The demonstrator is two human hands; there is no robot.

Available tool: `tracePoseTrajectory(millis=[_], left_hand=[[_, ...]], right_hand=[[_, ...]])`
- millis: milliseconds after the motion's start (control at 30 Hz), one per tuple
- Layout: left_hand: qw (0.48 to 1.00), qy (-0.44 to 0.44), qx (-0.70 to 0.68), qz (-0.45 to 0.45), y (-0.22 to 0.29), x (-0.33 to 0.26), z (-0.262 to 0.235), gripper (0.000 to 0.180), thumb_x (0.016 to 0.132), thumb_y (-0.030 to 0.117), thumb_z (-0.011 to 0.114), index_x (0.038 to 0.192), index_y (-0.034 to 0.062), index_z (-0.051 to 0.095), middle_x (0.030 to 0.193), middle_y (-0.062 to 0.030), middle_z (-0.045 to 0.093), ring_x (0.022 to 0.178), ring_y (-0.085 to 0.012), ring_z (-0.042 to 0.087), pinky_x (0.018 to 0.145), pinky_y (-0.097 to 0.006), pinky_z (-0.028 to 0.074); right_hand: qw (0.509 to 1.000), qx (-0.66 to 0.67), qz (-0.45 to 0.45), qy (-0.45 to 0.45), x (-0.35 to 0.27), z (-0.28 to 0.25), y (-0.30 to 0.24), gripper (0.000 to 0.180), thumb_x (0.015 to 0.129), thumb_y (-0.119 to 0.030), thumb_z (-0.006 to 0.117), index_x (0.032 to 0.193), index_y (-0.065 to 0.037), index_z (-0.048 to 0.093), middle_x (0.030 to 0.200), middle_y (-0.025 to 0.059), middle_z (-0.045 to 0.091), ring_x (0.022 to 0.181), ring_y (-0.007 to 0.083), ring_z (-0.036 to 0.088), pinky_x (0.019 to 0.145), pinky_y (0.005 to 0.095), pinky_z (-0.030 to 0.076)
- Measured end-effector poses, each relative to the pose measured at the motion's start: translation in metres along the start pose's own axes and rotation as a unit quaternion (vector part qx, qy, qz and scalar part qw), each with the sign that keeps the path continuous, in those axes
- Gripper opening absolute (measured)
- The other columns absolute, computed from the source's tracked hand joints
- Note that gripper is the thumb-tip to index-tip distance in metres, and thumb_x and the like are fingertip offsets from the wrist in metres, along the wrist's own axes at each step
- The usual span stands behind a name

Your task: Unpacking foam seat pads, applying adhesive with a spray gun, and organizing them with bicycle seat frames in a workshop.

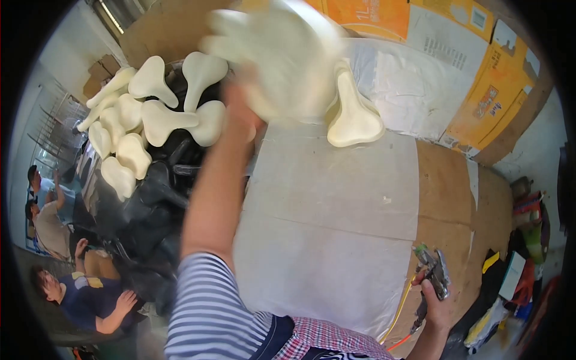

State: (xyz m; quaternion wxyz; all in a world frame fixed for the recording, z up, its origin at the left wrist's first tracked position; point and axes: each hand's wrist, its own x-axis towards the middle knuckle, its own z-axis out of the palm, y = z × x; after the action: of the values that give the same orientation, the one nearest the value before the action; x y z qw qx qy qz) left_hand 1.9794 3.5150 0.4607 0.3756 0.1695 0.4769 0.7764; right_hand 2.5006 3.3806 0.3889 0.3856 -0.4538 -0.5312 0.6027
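My left hand (pixel 243 102), smeared by motion, reaches to the far side of the table against a blurred, pale cream mass of foam saddle pads (pixel 288 66) that moves with it. Its fingers are hidden, and I cannot tell how many pads are in that mass. Just right of it, a small stack of cream foam saddle pads (pixel 355 120) lies with the wide end toward me. Low on the right, my right hand (pixel 437 305) is closed around a metal spray gun (pixel 433 273). A yellow hose and an orange hose (pixel 401 343) run near the gun.
Several cream saddle pads (pixel 153 120) lie heaped at the left, above a pile of black saddle-shaped pieces (pixel 144 204). Grey sheeting and cardboard cover the table (pixel 330 192). Orange-and-white cartons (pixel 480 90) line the far right. Other people (pixel 90 300) sit at the left; assorted items (pixel 522 276) lie right.
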Motion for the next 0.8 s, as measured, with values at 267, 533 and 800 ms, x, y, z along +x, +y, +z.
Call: tracePoseTrajectory(millis=[267,533,800], left_hand=[[0.976,-0.014,0.010,0.219,0.164,0.072,-0.111,0.090,0.082,0.048,0.062,0.145,0.0119,0.009,0.145,-0.0164,0.016,0.124,-0.0339,0.035,0.104,-0.048,0.032],[0.952,-0.071,0.290,-0.073,-0.183,0.080,-0.073,0.055,0.078,0.019,0.064,0.129,0.0106,0.046,0.115,-0.0042,0.057,0.091,-0.0165,0.054,0.079,-0.032,0.042],[0.830,-0.095,0.549,-0.019,-0.245,0.122,-0.013,0.052,0.071,0.012,0.068,0.120,0.0000,0.054,0.108,-0.0132,0.054,0.100,-0.0255,0.056,0.087,-0.033,0.044]], right_hand=[[0.998,0.012,-0.053,-0.023,0.013,0.066,-0.036,0.054,0.078,-0.010,0.068,0.126,0.002,0.046,0.091,0.0061,0.060,0.083,0.0130,0.057,0.075,0.0288,0.048],[0.986,-0.116,-0.112,0.030,0.037,0.099,-0.074,0.053,0.077,-0.006,0.066,0.126,0.003,0.046,0.088,0.0073,0.060,0.079,0.0125,0.057,0.071,0.0265,0.047],[0.994,-0.038,-0.102,0.006,0.052,0.093,-0.051,0.059,0.074,-0.004,0.066,0.128,0.004,0.044,0.084,0.0112,0.060,0.077,0.0170,0.058,0.070,0.0302,0.048]])
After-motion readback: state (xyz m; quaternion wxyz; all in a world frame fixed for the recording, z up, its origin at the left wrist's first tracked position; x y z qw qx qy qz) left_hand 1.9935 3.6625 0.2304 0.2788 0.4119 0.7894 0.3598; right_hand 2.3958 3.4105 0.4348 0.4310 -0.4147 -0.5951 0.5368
